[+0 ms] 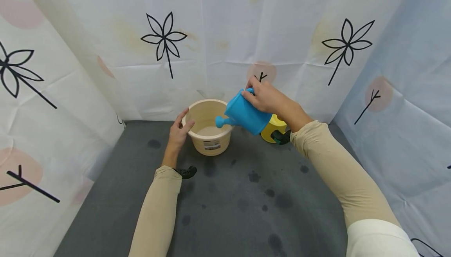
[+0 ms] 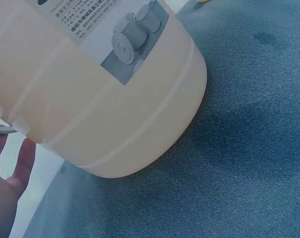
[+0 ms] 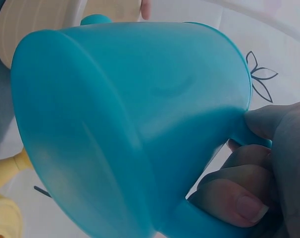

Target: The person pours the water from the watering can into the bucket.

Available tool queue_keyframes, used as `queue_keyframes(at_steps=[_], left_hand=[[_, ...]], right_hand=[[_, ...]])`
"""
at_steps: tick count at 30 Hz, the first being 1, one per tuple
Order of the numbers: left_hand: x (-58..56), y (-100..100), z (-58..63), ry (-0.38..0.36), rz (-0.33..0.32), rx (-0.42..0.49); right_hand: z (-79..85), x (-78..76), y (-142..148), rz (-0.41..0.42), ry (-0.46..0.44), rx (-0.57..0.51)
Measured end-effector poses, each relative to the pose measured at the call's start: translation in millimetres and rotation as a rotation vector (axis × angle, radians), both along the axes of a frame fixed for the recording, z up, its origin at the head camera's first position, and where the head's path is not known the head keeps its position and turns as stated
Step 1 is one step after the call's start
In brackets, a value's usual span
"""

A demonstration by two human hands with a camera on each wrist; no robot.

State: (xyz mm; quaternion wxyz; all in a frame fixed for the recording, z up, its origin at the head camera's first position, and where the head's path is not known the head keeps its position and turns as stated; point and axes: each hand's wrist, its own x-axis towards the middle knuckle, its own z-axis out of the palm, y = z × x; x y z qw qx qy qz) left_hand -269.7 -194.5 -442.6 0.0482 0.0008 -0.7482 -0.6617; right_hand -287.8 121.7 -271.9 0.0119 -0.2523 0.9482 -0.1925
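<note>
A cream plastic bucket [image 1: 212, 147] with a printed label [image 1: 211, 145] stands on the grey surface near the back wall. My left hand [image 1: 179, 132] grips its left rim, the thumb at the near side. By the handle of my blue watering can [image 1: 248, 114], my right hand [image 1: 266, 97] holds it above the surface. The can is tipped left, and its spout head [image 1: 220, 122] hangs over the bucket's opening. In the right wrist view, curled fingers [image 3: 239, 198] go through the can's handle. I cannot make out any water leaving the spout.
Partly hidden behind the blue can and my right wrist is a yellow watering can [image 1: 269, 134]. Dark wet spots [image 1: 254, 176] dot the grey surface [image 1: 232, 218]. White patterned cloth [image 1: 218, 33] encloses the back and sides.
</note>
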Motion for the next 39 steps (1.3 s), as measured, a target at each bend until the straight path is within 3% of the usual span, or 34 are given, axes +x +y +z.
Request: queue_keyframes(at_steps=[22,39], left_hand=[[1.0,1.4,-1.1,0.004,-0.001,0.003],[1.0,0.4,-1.1,0.004,0.002,0.002]], right_hand=[[2.8,-1.4,-2.0,-0.029,-0.06,0.026],[8.2,0.1,-5.2,-0.018,-0.049,0.064]])
